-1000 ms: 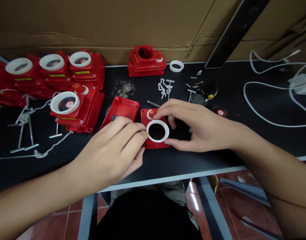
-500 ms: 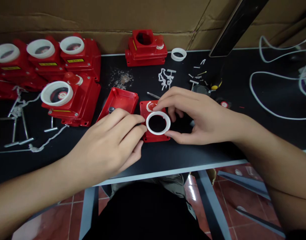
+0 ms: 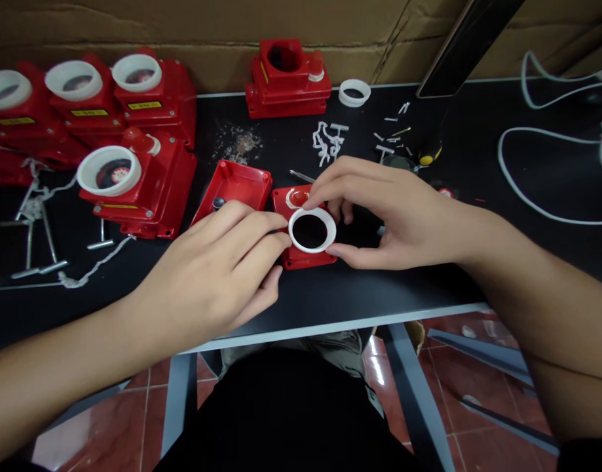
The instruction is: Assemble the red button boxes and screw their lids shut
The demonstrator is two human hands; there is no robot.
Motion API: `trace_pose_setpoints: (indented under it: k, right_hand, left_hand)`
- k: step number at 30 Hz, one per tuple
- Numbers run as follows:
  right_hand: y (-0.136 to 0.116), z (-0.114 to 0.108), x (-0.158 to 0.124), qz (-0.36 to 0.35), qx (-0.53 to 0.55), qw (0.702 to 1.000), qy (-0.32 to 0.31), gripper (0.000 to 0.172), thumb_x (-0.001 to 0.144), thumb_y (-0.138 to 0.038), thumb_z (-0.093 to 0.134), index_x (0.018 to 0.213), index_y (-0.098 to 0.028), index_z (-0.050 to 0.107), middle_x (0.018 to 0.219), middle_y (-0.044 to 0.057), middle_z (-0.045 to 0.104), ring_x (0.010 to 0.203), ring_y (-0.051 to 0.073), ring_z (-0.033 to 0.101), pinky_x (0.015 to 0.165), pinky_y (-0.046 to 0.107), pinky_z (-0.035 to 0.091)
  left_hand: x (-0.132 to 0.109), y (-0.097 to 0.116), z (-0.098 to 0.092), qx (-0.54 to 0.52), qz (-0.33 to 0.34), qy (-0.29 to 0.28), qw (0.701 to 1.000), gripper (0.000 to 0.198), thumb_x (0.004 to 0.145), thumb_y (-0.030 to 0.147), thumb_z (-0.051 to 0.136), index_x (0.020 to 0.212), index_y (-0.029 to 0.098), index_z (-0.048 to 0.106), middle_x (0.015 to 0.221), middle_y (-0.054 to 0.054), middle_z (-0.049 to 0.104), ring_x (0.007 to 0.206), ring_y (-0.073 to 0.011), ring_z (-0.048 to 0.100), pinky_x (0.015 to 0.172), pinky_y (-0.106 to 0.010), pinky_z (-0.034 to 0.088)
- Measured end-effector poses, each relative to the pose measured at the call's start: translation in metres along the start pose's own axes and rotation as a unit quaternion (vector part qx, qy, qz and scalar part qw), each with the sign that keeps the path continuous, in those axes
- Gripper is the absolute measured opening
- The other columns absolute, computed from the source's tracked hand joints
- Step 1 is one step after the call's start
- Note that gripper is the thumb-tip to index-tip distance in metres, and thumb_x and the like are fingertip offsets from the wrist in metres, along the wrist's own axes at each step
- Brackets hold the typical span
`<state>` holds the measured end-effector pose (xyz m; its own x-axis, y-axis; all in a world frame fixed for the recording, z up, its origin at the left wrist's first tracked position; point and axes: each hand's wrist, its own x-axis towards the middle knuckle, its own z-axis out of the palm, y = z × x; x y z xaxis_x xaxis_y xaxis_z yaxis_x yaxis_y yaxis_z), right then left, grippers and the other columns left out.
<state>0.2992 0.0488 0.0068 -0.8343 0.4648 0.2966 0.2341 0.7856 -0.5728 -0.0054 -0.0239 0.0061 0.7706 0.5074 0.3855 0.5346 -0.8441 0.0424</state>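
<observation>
A small red plastic housing lies near the front edge of the black table. A white ring sits on top of it, around a dark round opening. My left hand curls in from the left, its fingertips touching the ring's left rim. My right hand reaches in from the right, forefinger on the ring's far rim and thumb at its near rim. Between them, both hands pinch the ring. A red open cover lies tilted just left of the housing.
Several finished red units with white rings are stacked at the back left. Another red unit and a loose white ring stand at the back. Small screws, white ties, metal pins and white cables are scattered about. Cardboard lines the back.
The view has shifted, so everything sits higher in the picture. Both hands stay on the white ring, and my right forefinger has slid a little along its far rim.
</observation>
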Motion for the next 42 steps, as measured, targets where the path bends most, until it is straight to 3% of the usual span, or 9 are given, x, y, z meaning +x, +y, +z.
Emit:
trace_pose_setpoints:
  k: [9, 14, 22, 26, 32, 36, 42]
  right_hand:
    - [0.0, 0.001, -0.001, -0.008, -0.001, 1.0, 0.004, 0.035, 0.109, -0.037, 0.079, 0.142, -0.026, 0.074, 0.135, 0.011, 0.076, 0.104, 0.023, 0.073, 0.079, 0.037, 0.066]
    - [0.0, 0.001, 0.0, -0.011, -0.011, 1.0, 0.003, 0.032, 0.111, -0.037, 0.077, 0.14, -0.024, 0.073, 0.133, 0.011, 0.075, 0.102, 0.022, 0.073, 0.079, 0.036, 0.066]
    - [-0.001, 0.002, -0.001, -0.011, -0.021, 1.0, 0.009, 0.03, 0.111, -0.036, 0.077, 0.139, -0.025, 0.072, 0.135, 0.012, 0.073, 0.104, 0.022, 0.073, 0.082, 0.038, 0.068]
    - [-0.002, 0.003, -0.002, -0.014, -0.022, 1.0, 0.014, 0.028, 0.112, -0.033, 0.077, 0.138, -0.023, 0.072, 0.132, 0.013, 0.072, 0.101, 0.021, 0.071, 0.079, 0.037, 0.067]
    - [-0.003, 0.006, -0.001, -0.017, -0.031, 0.999, 0.036, 0.024, 0.11, -0.032, 0.078, 0.131, -0.023, 0.073, 0.127, 0.012, 0.072, 0.096, 0.021, 0.07, 0.074, 0.036, 0.066]
    - [-0.004, 0.005, 0.0, -0.013, -0.014, 0.999, 0.029, 0.015, 0.109, -0.029, 0.079, 0.119, -0.02, 0.073, 0.127, 0.013, 0.074, 0.097, 0.02, 0.072, 0.076, 0.035, 0.068]
    - [-0.003, 0.004, -0.002, 0.0, -0.009, 1.0, 0.024, 0.011, 0.108, -0.032, 0.083, 0.111, -0.026, 0.073, 0.131, 0.009, 0.077, 0.096, 0.021, 0.076, 0.078, 0.04, 0.072]
  left_hand:
    - [0.002, 0.002, -0.004, -0.016, -0.01, -0.005, 1.0, 0.023, 0.109, 0.011, 0.067, 0.132, 0.01, 0.068, 0.129, -0.02, 0.084, 0.116, -0.0399, 0.082, 0.095, -0.055, 0.072]
    - [0.0, 0.002, -0.001, -0.018, -0.022, -0.017, 0.999, 0.029, 0.111, 0.014, 0.065, 0.139, 0.019, 0.067, 0.132, -0.016, 0.084, 0.12, -0.039, 0.081, 0.099, -0.055, 0.071]
    - [0.001, 0.002, -0.004, -0.008, -0.022, -0.017, 1.0, 0.028, 0.112, 0.015, 0.063, 0.14, 0.021, 0.067, 0.132, -0.014, 0.083, 0.12, -0.0374, 0.081, 0.101, -0.054, 0.072]
    - [0.001, 0.001, -0.004, -0.013, -0.011, -0.005, 1.0, 0.027, 0.111, 0.014, 0.066, 0.138, 0.014, 0.069, 0.13, -0.018, 0.084, 0.117, -0.0381, 0.082, 0.098, -0.054, 0.073]
    - [-0.001, 0.001, -0.001, -0.016, -0.024, -0.016, 0.999, 0.032, 0.109, 0.012, 0.069, 0.141, 0.017, 0.07, 0.136, -0.018, 0.084, 0.123, -0.04, 0.082, 0.103, -0.056, 0.072]
    - [-0.002, 0.002, 0.003, -0.023, -0.042, 0.012, 0.999, 0.031, 0.112, 0.017, 0.071, 0.143, 0.018, 0.067, 0.135, -0.018, 0.083, 0.122, -0.0386, 0.083, 0.103, -0.056, 0.074]
    - [-0.002, 0.003, 0.007, -0.022, -0.058, 0.004, 0.998, 0.039, 0.114, 0.025, 0.076, 0.15, 0.019, 0.065, 0.145, -0.02, 0.082, 0.128, -0.0416, 0.083, 0.105, -0.059, 0.073]
